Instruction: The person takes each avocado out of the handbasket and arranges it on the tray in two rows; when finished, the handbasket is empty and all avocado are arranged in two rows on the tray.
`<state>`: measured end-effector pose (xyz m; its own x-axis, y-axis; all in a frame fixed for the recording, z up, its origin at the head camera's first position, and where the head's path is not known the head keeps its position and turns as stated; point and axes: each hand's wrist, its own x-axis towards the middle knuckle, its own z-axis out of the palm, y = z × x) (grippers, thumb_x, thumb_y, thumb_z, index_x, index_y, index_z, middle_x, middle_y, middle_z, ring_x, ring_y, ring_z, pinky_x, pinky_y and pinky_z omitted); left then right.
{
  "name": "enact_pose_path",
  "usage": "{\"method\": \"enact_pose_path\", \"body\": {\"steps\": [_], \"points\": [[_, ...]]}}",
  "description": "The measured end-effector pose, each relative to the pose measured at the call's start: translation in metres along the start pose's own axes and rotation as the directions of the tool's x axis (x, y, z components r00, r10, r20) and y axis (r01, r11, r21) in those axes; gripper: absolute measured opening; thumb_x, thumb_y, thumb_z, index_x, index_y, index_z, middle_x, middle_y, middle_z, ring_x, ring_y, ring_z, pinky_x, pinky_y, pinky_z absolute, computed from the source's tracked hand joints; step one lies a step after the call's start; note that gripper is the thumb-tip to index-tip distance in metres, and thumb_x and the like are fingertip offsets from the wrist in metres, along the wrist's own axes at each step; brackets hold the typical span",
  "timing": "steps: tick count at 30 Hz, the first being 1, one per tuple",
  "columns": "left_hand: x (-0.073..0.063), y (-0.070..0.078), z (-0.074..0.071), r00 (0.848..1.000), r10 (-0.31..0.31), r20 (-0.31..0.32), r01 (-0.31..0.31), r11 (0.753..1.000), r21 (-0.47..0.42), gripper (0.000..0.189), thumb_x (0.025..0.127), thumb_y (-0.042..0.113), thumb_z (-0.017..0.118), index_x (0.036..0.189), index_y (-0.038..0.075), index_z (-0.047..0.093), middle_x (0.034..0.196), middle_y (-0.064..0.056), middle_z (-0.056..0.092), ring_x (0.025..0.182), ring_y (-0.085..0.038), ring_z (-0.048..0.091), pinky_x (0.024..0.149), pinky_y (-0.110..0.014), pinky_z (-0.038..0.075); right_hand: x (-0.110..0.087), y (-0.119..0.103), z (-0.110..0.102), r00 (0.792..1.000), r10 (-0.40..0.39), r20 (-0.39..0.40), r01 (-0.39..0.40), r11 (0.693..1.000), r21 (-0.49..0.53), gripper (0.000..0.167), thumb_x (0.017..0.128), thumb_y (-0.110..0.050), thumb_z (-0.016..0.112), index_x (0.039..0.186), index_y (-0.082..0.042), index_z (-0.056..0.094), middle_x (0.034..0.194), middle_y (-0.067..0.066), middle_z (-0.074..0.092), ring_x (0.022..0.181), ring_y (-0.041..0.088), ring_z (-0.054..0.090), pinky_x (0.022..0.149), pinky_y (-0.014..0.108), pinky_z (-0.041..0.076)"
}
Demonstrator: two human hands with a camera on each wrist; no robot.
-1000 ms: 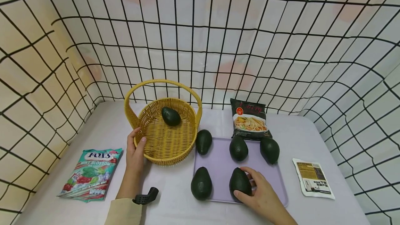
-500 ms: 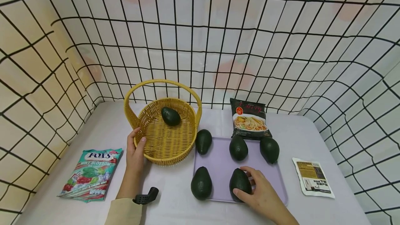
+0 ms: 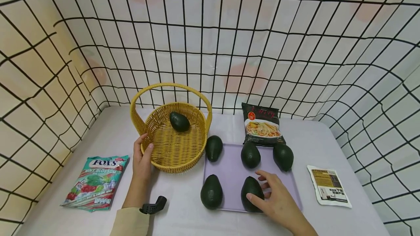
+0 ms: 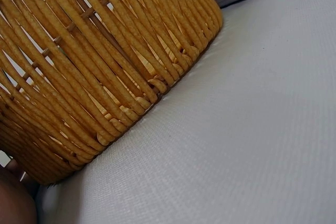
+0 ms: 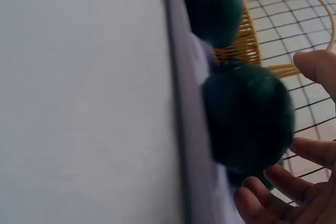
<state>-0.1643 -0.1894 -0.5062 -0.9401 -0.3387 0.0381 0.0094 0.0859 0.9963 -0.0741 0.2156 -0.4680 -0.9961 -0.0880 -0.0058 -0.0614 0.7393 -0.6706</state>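
My left hand (image 3: 142, 165) grips the left rim of a yellow wicker basket (image 3: 170, 150), thumb inside. In the left wrist view the basket's woven side (image 4: 105, 51) stands on white cloth. One dark green avocado (image 3: 179, 122) lies inside the basket, towards the back. My right hand (image 3: 277, 199) is at the front-right avocado (image 3: 251, 196) on a lilac tray (image 3: 231, 172), its fingers spread around the right side. The right wrist view shows the thumb (image 5: 317, 69) apart from that avocado (image 5: 247, 116); whether a fingertip touches it I cannot tell.
Several other avocados, such as the front-left one (image 3: 211, 192), lie on the tray or over its edge. Behind it leans a black noodle packet (image 3: 262, 126). A white-and-brown pouch (image 3: 329, 187) is at right, a green candy bag (image 3: 96, 184) at left. Black-grid cloth (image 3: 203, 46) walls the table.
My right hand's fingers have loosened and spread away from the front-right avocado, which stays in place on the tray. The left hand and basket have not visibly moved.
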Motion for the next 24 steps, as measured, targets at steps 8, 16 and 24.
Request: {"method": "enact_pose_path", "body": {"steps": [8,16,24], "points": [[0.0,0.0,0.0,1.0,-0.006,0.003,0.006,1.0,-0.004,0.048,0.106,0.025,0.049,0.153,0.024,0.036,0.17,0.003,0.024,0.159,-0.023,0.017,0.129,-0.053,0.017,0.006,-0.024,-0.015,0.98,-0.182,-0.086,0.176,0.982,-0.071,0.068,0.081,-0.039,0.086,0.139,-0.019,0.055,0.126,0.001,0.061,0.113,0.019,0.061,0.093,0.041,0.058],[0.0,0.001,-0.001,1.0,-0.012,0.013,0.012,1.0,0.003,0.049,0.107,0.027,0.048,0.154,0.025,0.035,0.17,0.003,0.022,0.159,-0.023,0.017,0.129,-0.053,0.018,0.016,-0.074,-0.021,0.967,-0.253,-0.023,0.252,0.967,-0.024,0.066,0.081,-0.038,0.086,0.139,-0.031,0.054,0.134,-0.011,0.056,0.12,0.009,0.056,0.099,0.043,0.056],[0.0,0.0,-0.002,1.0,-0.01,0.027,0.009,1.0,0.009,0.049,0.107,0.03,0.048,0.154,0.025,0.034,0.17,0.002,0.021,0.16,-0.024,0.016,0.129,-0.054,0.018,0.034,-0.115,-0.012,0.922,-0.386,0.028,0.385,0.922,0.028,0.065,0.083,-0.037,0.084,0.14,-0.038,0.052,0.136,-0.017,0.053,0.116,0.006,0.055,0.095,0.035,0.056]]}}
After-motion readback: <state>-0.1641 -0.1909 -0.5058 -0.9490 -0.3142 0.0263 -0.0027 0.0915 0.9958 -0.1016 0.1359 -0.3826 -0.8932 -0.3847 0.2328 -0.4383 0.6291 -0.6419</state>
